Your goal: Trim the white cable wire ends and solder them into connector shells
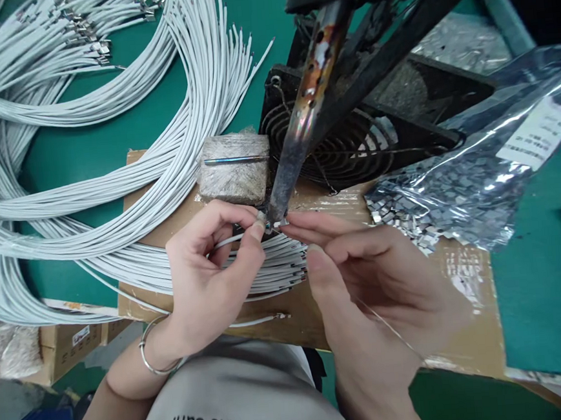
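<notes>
My left hand (219, 266) is closed, thumb and index finger pinching a white cable (228, 240) close to its end. A small metal terminal (280, 223) is at that end, just under the lower end of a fixed soldering iron (285, 177) with a heat-stained, perforated barrel. My right hand (378, 280) is beside it on the right, fingertips close to the terminal. A thin solder wire (392, 330) runs through its curled fingers and out past the palm. The fingertips partly hide the joint, so exact contact with the iron cannot be made out.
Bundles of white cables (160, 161) fill the left side. Behind the iron lies a black fan (334, 147) with a wire grille. A wrapped block (234, 184) carries a metal rod. At right, a plastic bag (467, 176) spills metal terminals onto cardboard (468, 312).
</notes>
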`<action>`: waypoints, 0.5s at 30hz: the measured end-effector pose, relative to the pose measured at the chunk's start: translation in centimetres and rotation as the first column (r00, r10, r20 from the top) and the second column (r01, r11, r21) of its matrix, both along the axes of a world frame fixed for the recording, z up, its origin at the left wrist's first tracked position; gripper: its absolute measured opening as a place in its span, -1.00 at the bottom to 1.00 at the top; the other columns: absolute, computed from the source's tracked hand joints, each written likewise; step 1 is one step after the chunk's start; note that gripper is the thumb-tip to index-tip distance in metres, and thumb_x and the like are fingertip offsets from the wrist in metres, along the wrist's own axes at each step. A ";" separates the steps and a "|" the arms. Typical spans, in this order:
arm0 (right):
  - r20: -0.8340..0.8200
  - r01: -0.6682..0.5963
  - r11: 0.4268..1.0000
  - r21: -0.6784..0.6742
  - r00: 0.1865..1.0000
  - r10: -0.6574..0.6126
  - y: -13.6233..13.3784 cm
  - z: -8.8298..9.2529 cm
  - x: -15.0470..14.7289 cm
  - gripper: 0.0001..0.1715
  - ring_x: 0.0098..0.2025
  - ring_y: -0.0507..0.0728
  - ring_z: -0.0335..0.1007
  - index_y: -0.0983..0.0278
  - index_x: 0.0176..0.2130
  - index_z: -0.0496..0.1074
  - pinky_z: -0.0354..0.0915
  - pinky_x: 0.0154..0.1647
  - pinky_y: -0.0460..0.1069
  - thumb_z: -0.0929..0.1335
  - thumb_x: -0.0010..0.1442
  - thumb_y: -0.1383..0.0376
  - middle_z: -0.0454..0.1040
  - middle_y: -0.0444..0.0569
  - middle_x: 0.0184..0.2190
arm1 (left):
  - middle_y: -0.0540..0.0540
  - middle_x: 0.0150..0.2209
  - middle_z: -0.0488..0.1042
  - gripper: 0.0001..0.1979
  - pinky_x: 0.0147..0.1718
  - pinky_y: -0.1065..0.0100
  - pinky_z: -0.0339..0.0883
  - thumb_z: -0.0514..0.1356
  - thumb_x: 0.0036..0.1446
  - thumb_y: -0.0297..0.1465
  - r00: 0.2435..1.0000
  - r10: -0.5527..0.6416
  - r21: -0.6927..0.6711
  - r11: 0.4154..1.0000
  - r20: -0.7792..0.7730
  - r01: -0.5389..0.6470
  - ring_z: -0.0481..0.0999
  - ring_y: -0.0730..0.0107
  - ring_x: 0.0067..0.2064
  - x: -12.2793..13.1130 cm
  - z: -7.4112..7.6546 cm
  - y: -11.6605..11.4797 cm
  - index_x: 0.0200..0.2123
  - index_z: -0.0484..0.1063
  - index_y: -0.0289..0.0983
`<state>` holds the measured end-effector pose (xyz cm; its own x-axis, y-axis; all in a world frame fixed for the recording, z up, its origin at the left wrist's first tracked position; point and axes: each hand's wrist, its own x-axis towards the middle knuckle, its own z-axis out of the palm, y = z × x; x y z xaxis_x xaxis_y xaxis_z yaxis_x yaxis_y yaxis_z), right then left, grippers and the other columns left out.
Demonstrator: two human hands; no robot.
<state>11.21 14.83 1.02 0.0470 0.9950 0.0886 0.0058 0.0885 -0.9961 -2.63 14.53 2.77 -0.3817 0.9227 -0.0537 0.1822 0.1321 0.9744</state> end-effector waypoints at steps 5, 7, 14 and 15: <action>-0.003 0.001 1.000 0.009 1.000 -0.001 0.0 0.0 -0.1 -0.78 -0.04 0.19 0.73 0.14 -0.28 0.50 0.65 0.06 0.13 0.45 0.34 0.45 0.72 -0.06 0.00 | -0.05 -0.29 0.65 -0.86 -0.53 0.39 0.18 0.33 0.20 -0.55 1.000 0.003 -0.005 1.000 -0.012 -0.003 0.46 0.43 -0.37 0.0 0.0 0.0 -0.38 0.55 -0.22; 0.000 0.003 1.000 0.005 1.000 -0.003 0.0 0.0 -0.2 -0.78 -0.05 0.19 0.73 0.13 -0.28 0.50 0.66 0.06 0.13 0.44 0.35 0.44 0.72 -0.05 0.00 | -0.06 -0.30 0.65 -0.87 -0.55 0.39 0.17 0.34 0.19 -0.55 1.000 0.003 -0.004 1.000 -0.016 -0.003 0.44 0.43 -0.39 0.0 0.0 0.1 -0.38 0.55 -0.22; -0.020 0.007 1.000 0.016 1.000 -0.006 0.1 -0.1 -0.2 -0.78 -0.06 0.18 0.74 0.14 -0.28 0.51 0.66 0.05 0.13 0.44 0.35 0.46 0.72 -0.05 -0.01 | -0.04 -0.31 0.66 -0.86 -0.56 0.39 0.12 0.33 0.17 -0.56 1.000 -0.002 0.000 1.000 -0.017 0.002 0.39 0.47 -0.42 0.0 0.1 0.2 -0.40 0.53 -0.23; -0.017 0.005 1.000 0.015 1.000 -0.005 0.1 -0.1 -0.2 -0.78 -0.06 0.19 0.73 0.14 -0.28 0.51 0.66 0.05 0.14 0.44 0.35 0.46 0.72 -0.05 -0.01 | -0.04 -0.31 0.66 -0.86 -0.56 0.39 0.11 0.33 0.17 -0.56 1.000 -0.001 0.001 1.000 -0.016 0.001 0.39 0.47 -0.42 0.0 0.1 0.1 -0.40 0.53 -0.23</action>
<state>11.01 14.92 0.89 0.0536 0.9932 0.1029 -0.0107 0.1036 -0.9946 -2.64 14.66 2.86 -0.3813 0.9233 -0.0469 0.1979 0.1311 0.9714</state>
